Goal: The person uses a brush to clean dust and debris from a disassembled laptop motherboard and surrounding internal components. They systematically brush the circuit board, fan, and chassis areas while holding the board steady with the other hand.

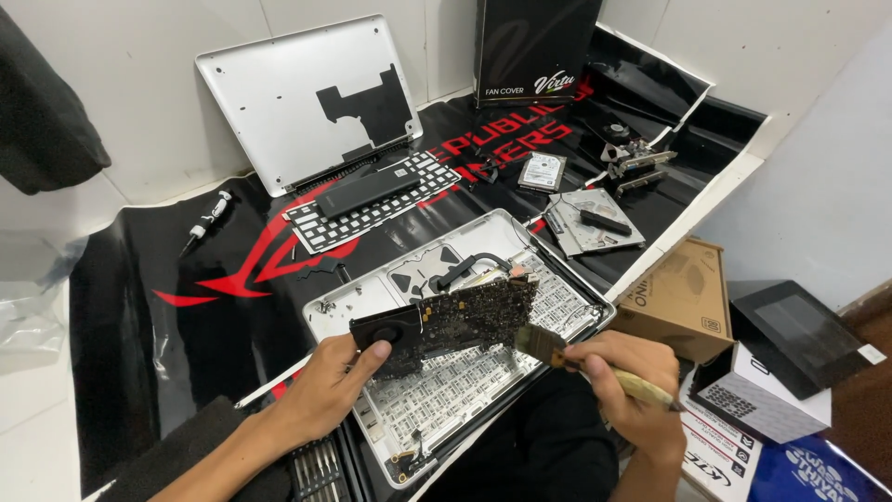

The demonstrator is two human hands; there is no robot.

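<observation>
Brushing goes best with light strokes off the edge of the board [465, 316], which the left hand [325, 390] pinches by its fan end above the open laptop shell [567, 288], while the right hand [632, 381] is closed on the brush [548, 346]. Behind stands a tall black box [534, 46]; right lie a brown carton [678, 297] and a white box [762, 395].

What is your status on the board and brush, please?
Left hand holds board over open case. Right hand holds brush at board's edge. Nothing blocking.
</observation>
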